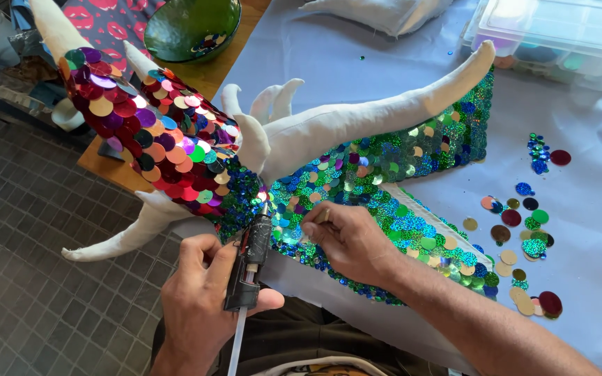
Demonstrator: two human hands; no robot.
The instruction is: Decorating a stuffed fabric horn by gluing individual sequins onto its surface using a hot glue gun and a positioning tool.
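at bottom centre, left hand [200,299] grips a black glue gun [251,261], long axis toward 12 o'clock, nozzle touching the sequinned fabric figure [384,167]. right hand [350,240], at 3 o'clock of the nozzle and nearer, pinches a small sequin [322,217].

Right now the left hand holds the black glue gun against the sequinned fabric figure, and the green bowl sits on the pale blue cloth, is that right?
Not quite. The head view shows the green bowl on the bare wooden table, off the pale blue cloth. The left hand does hold the black glue gun against the sequinned fabric figure.
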